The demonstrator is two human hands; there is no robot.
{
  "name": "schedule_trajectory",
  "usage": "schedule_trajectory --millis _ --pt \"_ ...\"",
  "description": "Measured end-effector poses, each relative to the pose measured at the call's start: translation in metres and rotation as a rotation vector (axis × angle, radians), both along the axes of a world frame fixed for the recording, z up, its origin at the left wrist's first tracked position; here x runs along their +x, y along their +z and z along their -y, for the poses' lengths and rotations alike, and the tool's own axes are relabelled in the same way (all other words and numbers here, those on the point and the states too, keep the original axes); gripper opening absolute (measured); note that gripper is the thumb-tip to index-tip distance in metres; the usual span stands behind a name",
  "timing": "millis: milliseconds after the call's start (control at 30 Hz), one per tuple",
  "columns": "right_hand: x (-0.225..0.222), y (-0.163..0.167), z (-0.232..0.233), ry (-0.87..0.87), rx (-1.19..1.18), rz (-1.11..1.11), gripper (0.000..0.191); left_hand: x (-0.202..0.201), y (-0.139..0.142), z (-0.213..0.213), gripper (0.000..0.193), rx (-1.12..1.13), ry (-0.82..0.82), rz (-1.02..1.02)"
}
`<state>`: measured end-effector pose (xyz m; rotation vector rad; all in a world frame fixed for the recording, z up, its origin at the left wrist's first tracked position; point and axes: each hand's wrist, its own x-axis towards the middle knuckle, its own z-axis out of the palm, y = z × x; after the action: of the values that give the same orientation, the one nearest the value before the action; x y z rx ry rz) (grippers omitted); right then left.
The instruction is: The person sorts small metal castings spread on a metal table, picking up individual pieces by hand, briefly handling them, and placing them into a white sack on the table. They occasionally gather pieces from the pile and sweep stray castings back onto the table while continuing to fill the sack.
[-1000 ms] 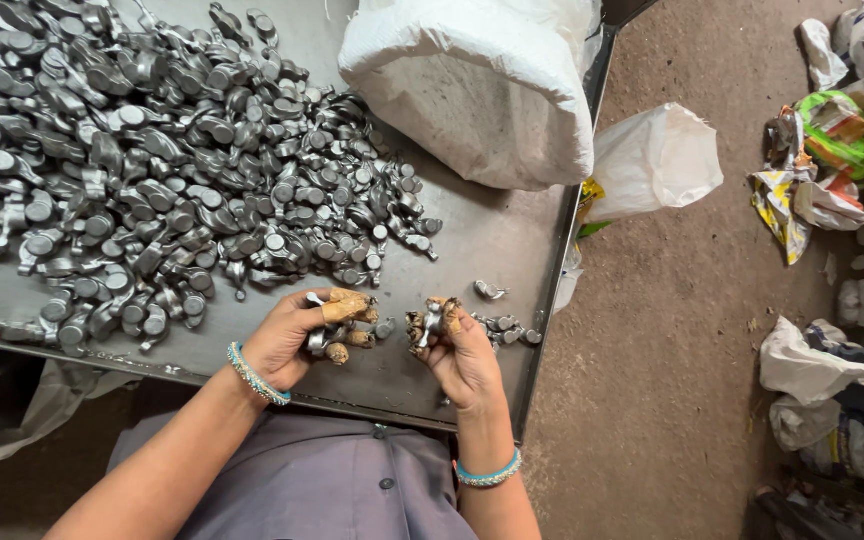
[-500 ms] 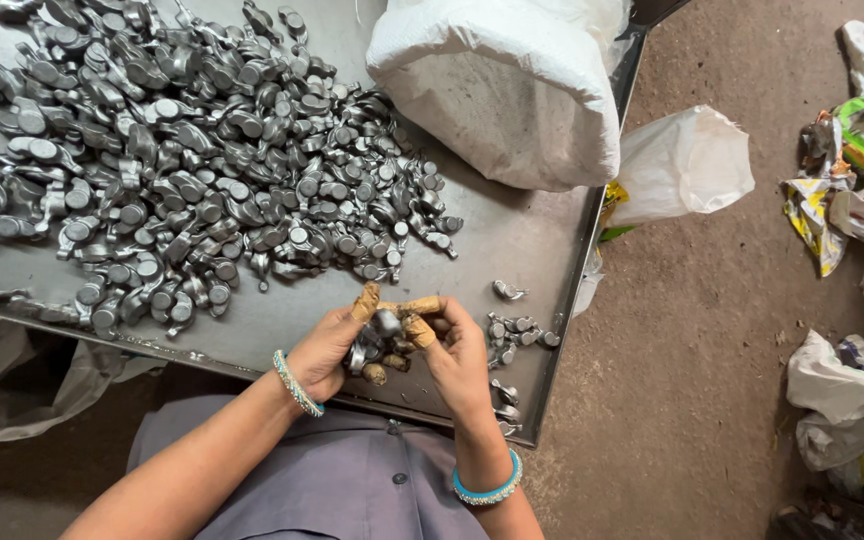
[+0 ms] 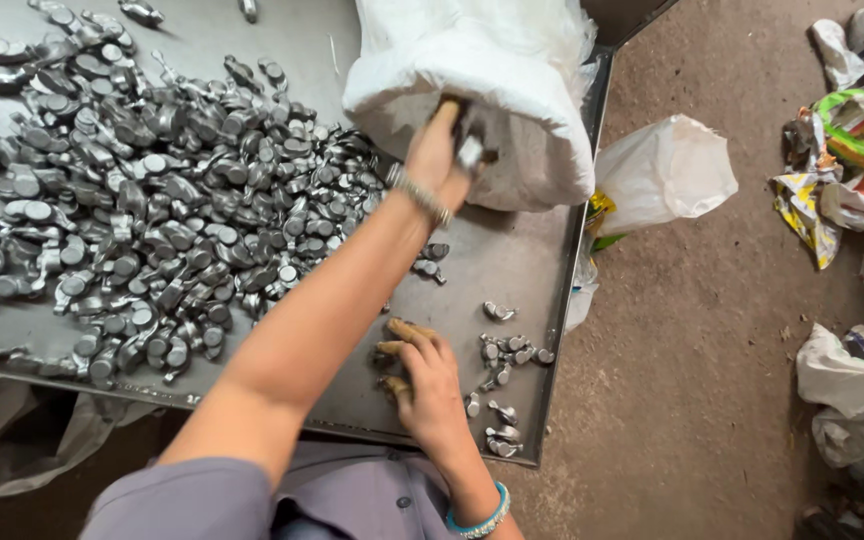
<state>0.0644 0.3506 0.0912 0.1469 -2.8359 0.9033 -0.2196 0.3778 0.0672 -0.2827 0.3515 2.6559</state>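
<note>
Two hands apart: left hand (image 3: pixel 442 150) up at white sack (image 3: pixel 512 100) mouth, clutching metal piece (image 3: pixel 470 150); right hand (image 3: pixel 422 385) loosely curled on table (image 3: pixel 512 260) beside scattered pieces (image 3: pixel 507 350).

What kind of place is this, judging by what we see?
Probably a small metal-parts workshop: a heap of grey metal pieces on a steel tray table, a white sack, a dirt floor.

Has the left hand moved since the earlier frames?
Yes. The left hand went from the tray's near edge up to the white sack, holding small metal parts.
</note>
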Motion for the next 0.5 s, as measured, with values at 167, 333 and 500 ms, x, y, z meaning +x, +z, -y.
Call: schedule_trajectory --millis 167,333,500 --pt "0.003 -0.017 -0.005 -0.045 0.049 0.136 0.035 -0.016 0.002 0.003 0.041 -0.494 -0.094 -0.133" --pt "0.006 -0.051 -0.030 -0.210 -0.529 0.212 0.032 0.074 0.001 0.084 0.052 -0.754 -0.187 -0.561" --pt "0.017 -0.070 -0.062 -0.279 -1.640 0.409 0.036 0.153 -0.005 0.146 0.034 -0.866 -0.307 -0.602"
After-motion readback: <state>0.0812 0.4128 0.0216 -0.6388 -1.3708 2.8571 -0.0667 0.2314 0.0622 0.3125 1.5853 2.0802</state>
